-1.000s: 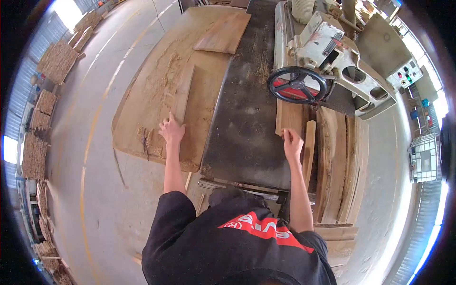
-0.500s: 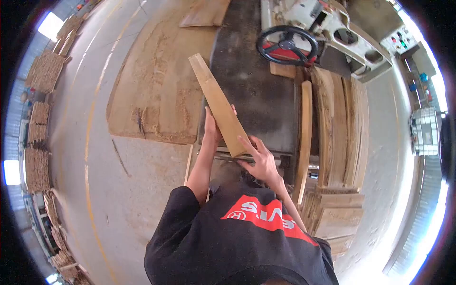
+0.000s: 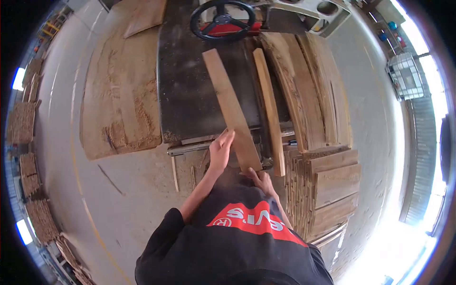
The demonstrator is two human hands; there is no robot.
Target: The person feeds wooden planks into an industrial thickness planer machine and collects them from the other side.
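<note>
A flat light-brown board [image 3: 231, 104] reaches from near my body out over the dark machine table [image 3: 185, 90]. My left hand [image 3: 221, 148] is against the board's left edge, partway along, with its fingers pressed together. At the near end my right hand [image 3: 260, 180] grips the board, thumb on top and the other fingers partly hidden. A second, narrower board [image 3: 270, 109] lies just to the right, apart from the held one.
A black handwheel [image 3: 222, 20] is at the top. Long planks [image 3: 304, 90] and a stack of shorter boards [image 3: 335, 185] are at the right. A sawdust-covered panel [image 3: 118, 95] is on the left. Thin strips lie on the floor.
My view has turned and shifted right. The board now lies closer to the narrower board. My left hand has come to its left edge, and my right hand has moved to its near end.
</note>
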